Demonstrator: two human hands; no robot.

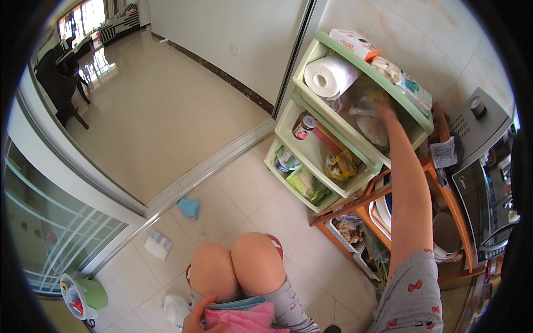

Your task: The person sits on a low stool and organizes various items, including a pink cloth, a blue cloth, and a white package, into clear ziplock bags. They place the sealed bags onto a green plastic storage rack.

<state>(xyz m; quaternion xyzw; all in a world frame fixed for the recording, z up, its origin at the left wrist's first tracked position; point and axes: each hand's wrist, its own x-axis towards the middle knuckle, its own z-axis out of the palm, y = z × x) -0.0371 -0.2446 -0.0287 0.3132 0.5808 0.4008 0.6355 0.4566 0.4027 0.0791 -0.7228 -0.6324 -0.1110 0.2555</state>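
My left hand (201, 317) is at my lap, gripping a stack of folded pink sheets (245, 318) and blue sheets (239, 303), thin cloth or plastic. My right arm stretches up to the top drawer (303, 77) of a green and cream plastic drawer unit. Inside it, my right hand (386, 109) is among clear plastic bags (368, 123); blur and shade hide whether its fingers grip one. A paper towel roll (329, 77) lies at that drawer's left end. All three drawers are pulled out.
The middle drawer has a lidded jar (305, 127) and a yellow bag (340, 164). Packets (306, 183) fill the bottom one. A microwave (479, 208) and wooden shelf (366, 212) stand right. A blue cloth (189, 208), white packet (158, 244) and green bin (93, 293) are on the floor.
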